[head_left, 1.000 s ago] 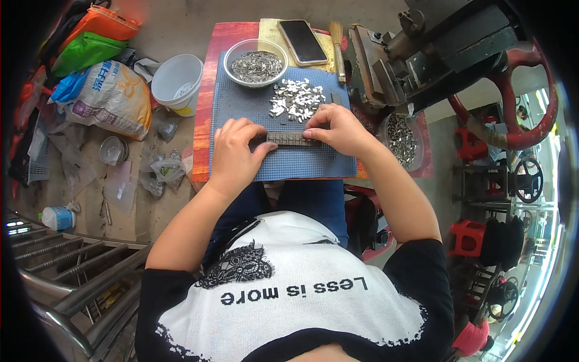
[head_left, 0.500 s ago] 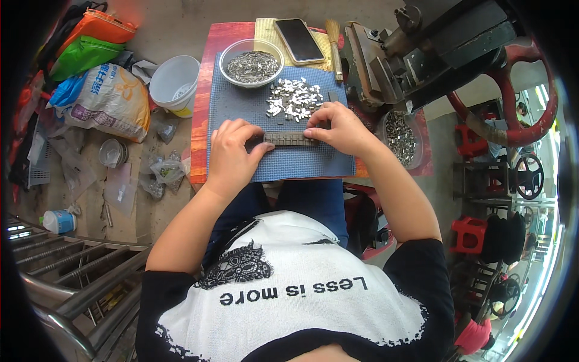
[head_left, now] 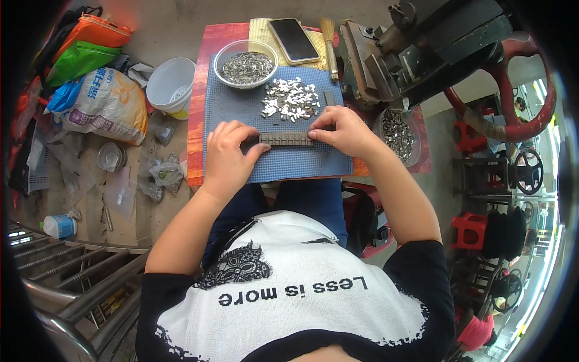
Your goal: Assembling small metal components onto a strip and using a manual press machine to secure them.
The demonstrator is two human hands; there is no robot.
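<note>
A narrow dark metal block point(head_left: 284, 139) with a row of slots across it lies on the blue textured mat point(head_left: 235, 172). My left hand point(head_left: 232, 151) is curled round its left end, thumb along the near edge. At the other end, the thumb and fingers of my right hand point(head_left: 341, 130) are pinched together against the block; any small part between them is hidden. Just beyond the block is a loose pile of small white and dark pieces point(head_left: 291, 99). Behind that pile, to the left, stands a clear bowl point(head_left: 246, 85) full of small metal pieces.
A phone point(head_left: 294, 41) rests on a yellow cloth at the back, beside a brush point(head_left: 329, 48). A dark machine with a red handwheel point(head_left: 525, 130) stands at right, near a container of metal pieces point(head_left: 399, 139). A white bucket point(head_left: 171, 84) and sacks point(head_left: 108, 105) sit at left.
The view has shifted slightly, moving the table a little left in the picture. My right fingertips have slid slightly right along the block's end. My left hand keeps its hold.
</note>
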